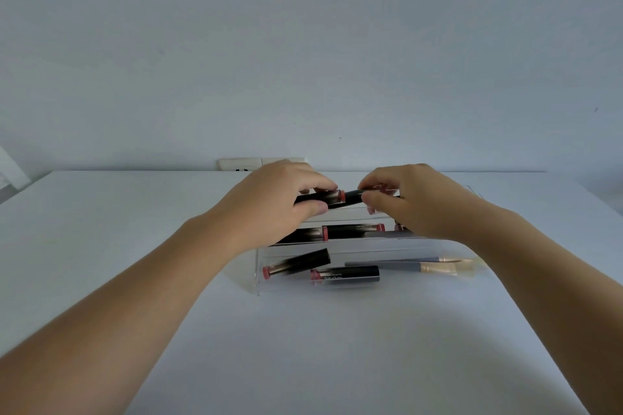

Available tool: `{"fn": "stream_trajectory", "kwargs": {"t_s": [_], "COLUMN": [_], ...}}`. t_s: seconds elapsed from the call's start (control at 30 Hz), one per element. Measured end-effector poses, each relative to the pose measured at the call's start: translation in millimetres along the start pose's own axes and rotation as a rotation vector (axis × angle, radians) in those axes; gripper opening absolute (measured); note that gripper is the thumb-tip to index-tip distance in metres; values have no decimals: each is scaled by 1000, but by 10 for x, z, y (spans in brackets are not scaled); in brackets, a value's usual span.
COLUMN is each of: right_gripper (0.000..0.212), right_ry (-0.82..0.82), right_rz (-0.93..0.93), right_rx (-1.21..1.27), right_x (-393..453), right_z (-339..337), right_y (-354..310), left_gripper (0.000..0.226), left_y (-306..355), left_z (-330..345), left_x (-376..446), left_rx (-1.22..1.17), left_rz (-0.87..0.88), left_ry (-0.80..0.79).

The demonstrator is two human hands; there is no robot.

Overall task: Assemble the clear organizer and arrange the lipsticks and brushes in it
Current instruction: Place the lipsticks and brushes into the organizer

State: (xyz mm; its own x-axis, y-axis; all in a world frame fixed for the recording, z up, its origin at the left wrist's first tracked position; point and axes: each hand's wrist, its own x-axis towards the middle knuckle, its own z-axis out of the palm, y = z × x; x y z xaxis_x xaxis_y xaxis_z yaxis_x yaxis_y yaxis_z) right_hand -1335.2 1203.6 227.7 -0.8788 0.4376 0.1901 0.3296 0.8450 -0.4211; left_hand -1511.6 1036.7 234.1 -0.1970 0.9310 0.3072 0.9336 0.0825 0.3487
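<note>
Over the far row of the clear organizer (259,280), near the table's (135,246) far edge, we see both hands at work on black lipsticks. The left hand (269,202) has its fingers curled over one lipstick (323,200) with the thumb underneath, so the tube is pinched between them; its pink-ringed end points right. The right hand (411,202) pinches a second lipstick (354,197) between fingertips above and thumb below, and this tube's left end sits just beside the pink end of the first. We cannot tell whether the two tubes touch, nor whether they rest on the organizer or are held just above it.

The organizer lies across the middle of the table in stepped rows. In the middle row we see two more black lipsticks end to end: one (308,234) partly hidden under the left wrist, another (354,229) to its right, and a pink tip of something further right mostly hidden by the right hand. In the near row a lipstick (296,264) lies tilted at the left end, and another (345,274) with white lettering lies just right of it. Two brushes (421,264) with grey handles and pale bristles lie at the right end of that row, bristles toward the table's right edge.

At the far edge, against the wall (303,44), a white socket strip (242,163) shows behind the left hand.
</note>
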Motion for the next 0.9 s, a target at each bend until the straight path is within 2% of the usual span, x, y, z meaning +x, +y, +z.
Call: {"fn": "stream_trajectory", "kwargs": {"t_s": [0.1,0.2,0.33,0.57,0.7,0.8,0.9], "right_gripper": [12,10,11,14,19,19,17], "right_ry": [3,9,2,-9,-37,-111,-212], "right_rz": [-3,-28,-28,-109,-149,-130,-151], "right_rx": [27,37,23,130,20,-73,-45], "right_x": [21,28,34,164,411,550,600], "right_z": [-12,-17,-58,-47,56,150,176], "right_y": [27,45,65,-169,-466,-602,-612], "left_gripper": [29,44,51,39,40,41,42], "left_y": [-59,-133,-195,-292,-294,-260,-282], "left_z": [31,18,-40,18,81,114,136], "left_x": [-21,-69,-167,-308,-317,-346,-364], "left_rx": [-151,-367,-556,-673,-688,-724,-721], "left_rz": [-49,-102,-107,-110,-101,-105,-104], "left_ry": [89,212,342,469,496,519,540]}}
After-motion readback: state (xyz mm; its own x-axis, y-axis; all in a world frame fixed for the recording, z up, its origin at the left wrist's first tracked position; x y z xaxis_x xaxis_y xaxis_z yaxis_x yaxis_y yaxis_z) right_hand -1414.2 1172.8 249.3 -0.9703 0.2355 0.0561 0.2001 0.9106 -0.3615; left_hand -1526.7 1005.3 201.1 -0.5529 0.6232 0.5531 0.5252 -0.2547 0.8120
